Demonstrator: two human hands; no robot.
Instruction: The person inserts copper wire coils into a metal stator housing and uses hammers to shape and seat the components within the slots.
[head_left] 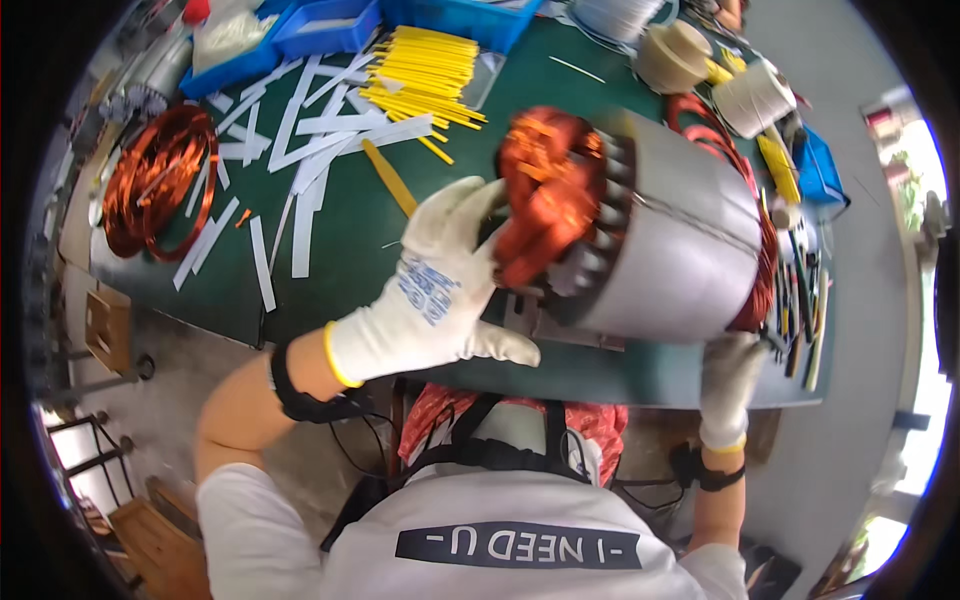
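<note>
A motor stator point(680, 230) with a smooth grey metal cylinder lies on its side at the table's front, right of the middle. Bunched copper windings point(548, 195) bulge from its left end, and more copper wire point(765, 270) shows at the right end. My left hand point(430, 265), in a white glove, has its fingertips against the left windings; the thumb stretches out below, apart from the fingers. Some of those fingertips are hidden by the copper. Under the right end of the stator is my gloved right hand point(730, 385), smeared by motion, its fingers mostly hidden.
Behind my left hand lie white strips point(305, 150), a yellow flat stick point(388, 175) and many yellow tubes point(425, 70). A loose copper coil point(160, 185) rests at the left. Thread spools point(755, 100) and pens and tools point(800, 290) sit right; blue bins point(325, 25) stand behind.
</note>
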